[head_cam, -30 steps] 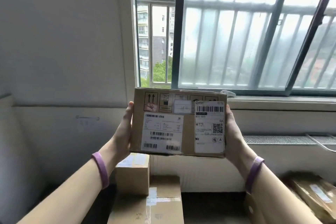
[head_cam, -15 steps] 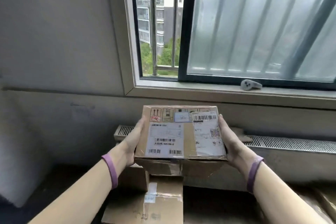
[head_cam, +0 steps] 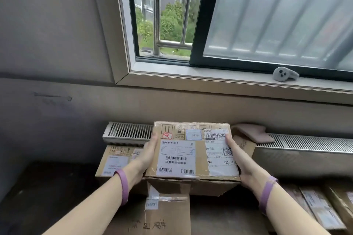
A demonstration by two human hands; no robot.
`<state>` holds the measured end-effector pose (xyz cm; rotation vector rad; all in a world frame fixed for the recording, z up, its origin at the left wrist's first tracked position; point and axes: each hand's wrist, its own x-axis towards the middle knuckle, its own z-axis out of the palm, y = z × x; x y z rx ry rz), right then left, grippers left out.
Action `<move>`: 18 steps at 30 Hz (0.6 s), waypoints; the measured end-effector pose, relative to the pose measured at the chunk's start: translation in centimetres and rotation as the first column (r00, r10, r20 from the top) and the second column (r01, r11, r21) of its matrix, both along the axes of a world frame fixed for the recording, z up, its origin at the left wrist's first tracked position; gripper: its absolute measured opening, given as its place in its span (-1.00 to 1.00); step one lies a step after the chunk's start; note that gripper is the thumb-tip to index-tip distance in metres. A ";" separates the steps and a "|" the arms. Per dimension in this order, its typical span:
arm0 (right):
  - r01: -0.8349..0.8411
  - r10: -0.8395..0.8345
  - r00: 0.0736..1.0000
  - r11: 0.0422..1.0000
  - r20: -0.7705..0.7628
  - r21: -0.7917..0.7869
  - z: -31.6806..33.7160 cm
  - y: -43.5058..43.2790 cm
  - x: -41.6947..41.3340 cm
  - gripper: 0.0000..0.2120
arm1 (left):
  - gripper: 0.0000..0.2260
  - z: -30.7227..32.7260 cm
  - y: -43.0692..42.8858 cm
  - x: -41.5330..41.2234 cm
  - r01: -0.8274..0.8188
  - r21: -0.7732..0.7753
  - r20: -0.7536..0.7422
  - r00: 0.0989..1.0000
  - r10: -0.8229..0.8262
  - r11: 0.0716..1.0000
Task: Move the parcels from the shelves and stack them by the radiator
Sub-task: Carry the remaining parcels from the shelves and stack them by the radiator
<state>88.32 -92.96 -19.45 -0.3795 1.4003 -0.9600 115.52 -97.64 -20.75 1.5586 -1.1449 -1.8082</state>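
Note:
A brown cardboard parcel [head_cam: 193,156] with white shipping labels is held between both hands in front of the radiator [head_cam: 129,132]. My left hand [head_cam: 149,153] grips its left side and my right hand [head_cam: 239,160] grips its right side. The parcel hangs just above a larger taped box [head_cam: 168,215] on the floor. A smaller labelled parcel [head_cam: 117,160] stands to the left, against the radiator. Whether the held parcel touches the box below is unclear.
More parcels [head_cam: 321,208] lie on the floor at the right. Folded cardboard [head_cam: 254,133] rests on the radiator grille. A small grey controller [head_cam: 284,74] sits on the window sill [head_cam: 191,74]. The dark floor [head_cam: 47,187] stretches to the left.
The parcel has come down from window height to the radiator, and its top face now tilts toward me. The view has dropped with it, showing more of the floor boxes.

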 end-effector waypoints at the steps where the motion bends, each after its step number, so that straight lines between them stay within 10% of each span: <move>1: 0.002 -0.002 1.000 1.000 0.008 0.015 -1.1 -0.5 0.1 -0.47 | -0.34 -1.0 -0.6 0.0 0.022 -0.014 0.025 0.999 -0.021 1.000; 13: -0.035 -0.011 0.981 0.971 0.193 0.237 -14.8 -5.9 0.6 -0.38 | -0.22 -14.6 -7.2 1.2 0.220 0.050 0.355 0.908 -0.223 0.974; 18: -0.034 -0.032 0.967 0.967 0.252 0.254 -20.1 -8.2 0.4 -0.39 | -0.17 -21.4 -9.0 1.4 0.303 0.101 0.629 0.719 -0.297 0.948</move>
